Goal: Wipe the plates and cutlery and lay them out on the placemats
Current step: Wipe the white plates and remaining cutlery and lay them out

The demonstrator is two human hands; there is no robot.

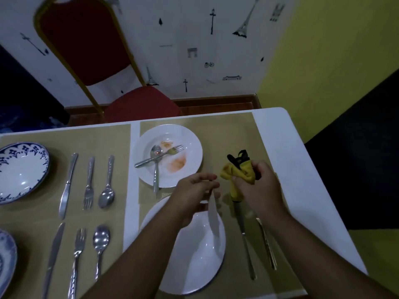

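No readable writing. Dirty white plate (170, 155) on the counter (278, 134) holds a crossed fork (160, 159) and spoon (155, 165), orange smears. Just nearside of it, left hand (194, 195) grip closed on a blurred knife (213, 219) over a clean plate (194, 262); right hand (257, 186) grip clenches a yellow cloth (235, 175) beside it

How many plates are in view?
4: a dirty white plate at the right placemat's far end, a clean white plate nearer, and two blue-patterned plates at the left edge, the nearer one cut off.
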